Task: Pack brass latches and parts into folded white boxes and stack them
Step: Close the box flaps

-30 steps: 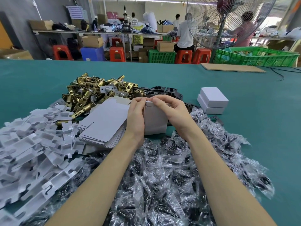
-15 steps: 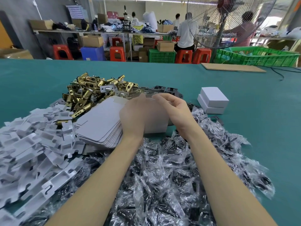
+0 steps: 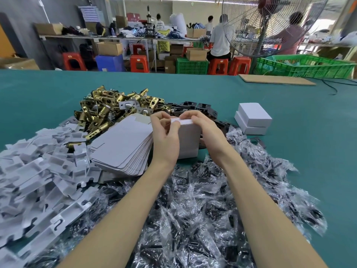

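Note:
A white box [image 3: 188, 141] stands upright on the green table [image 3: 289, 105] between my hands. My left hand [image 3: 165, 136] grips its left side, fingers curled at the top flap. My right hand [image 3: 204, 126] pinches the top flap from the right. A heap of brass latches [image 3: 108, 111] lies behind and to the left. A stack of flat white box blanks [image 3: 123, 146] sits just left of the box. Two closed white boxes [image 3: 253, 118] are stacked at the right.
White plastic inserts [image 3: 38, 176] pile up at the left. Clear bags of black parts [image 3: 193, 209] cover the near table under my arms. Black plates [image 3: 197, 107] lie behind the box. A cardboard sheet [image 3: 276, 80], green crate [image 3: 305, 66] and fan [image 3: 270, 26] stand at the far edge.
My left hand covered the box's front half a second ago; now it has shifted back to the left side and both hands work the top flap.

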Demonstrator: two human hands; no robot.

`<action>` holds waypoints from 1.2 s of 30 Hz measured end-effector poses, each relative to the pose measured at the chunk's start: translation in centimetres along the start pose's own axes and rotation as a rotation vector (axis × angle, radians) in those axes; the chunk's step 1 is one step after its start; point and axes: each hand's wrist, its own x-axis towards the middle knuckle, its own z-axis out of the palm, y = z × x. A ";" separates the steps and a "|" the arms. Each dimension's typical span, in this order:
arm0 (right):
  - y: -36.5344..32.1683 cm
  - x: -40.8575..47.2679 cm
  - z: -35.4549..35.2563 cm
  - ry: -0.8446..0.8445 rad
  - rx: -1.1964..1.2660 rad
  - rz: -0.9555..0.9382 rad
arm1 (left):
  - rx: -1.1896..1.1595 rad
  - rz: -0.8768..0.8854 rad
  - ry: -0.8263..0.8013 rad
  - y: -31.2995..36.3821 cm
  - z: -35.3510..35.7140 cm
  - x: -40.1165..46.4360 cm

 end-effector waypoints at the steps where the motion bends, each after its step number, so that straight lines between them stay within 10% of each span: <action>1: 0.1 0.0 -0.1 -0.007 0.009 0.018 | -0.008 -0.021 -0.006 0.0 0.0 0.1; 14: 1.5 0.3 -2.0 -0.130 0.005 0.155 | 0.090 -0.236 -0.136 -1.0 -0.2 0.2; 25: 1.4 1.7 -1.8 0.247 -0.092 0.117 | -0.029 -0.457 -0.224 -0.9 0.3 0.3; 36: -0.5 0.6 -3.1 -0.195 -0.695 0.081 | -0.023 -0.514 -0.035 -1.8 0.1 1.0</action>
